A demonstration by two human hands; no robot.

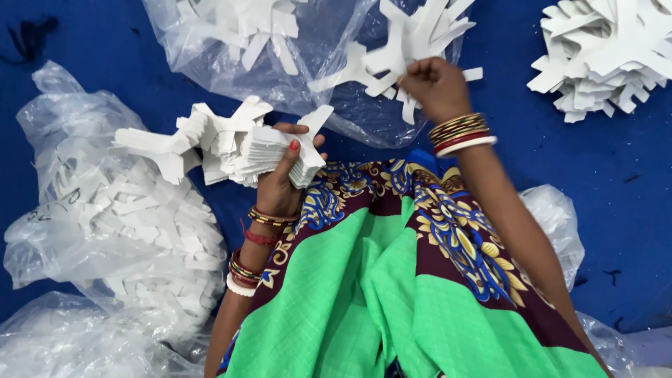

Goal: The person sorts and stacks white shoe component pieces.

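Left hand (280,183) fingers clamp a white cutout stack (238,143); right hand (435,87) pinches, seemingly, several cutouts (413,38) (over plastic).

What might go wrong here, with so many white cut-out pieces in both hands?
The left hand grips a thick stack of white cut-outs whose arms splay out unevenly; some might slip onto the blue floor. The right hand pinches a few pieces at the open clear plastic bag; their thin arms could snag on the plastic or on each other and bend. A dropped piece might also mix into the loose pile at the right.
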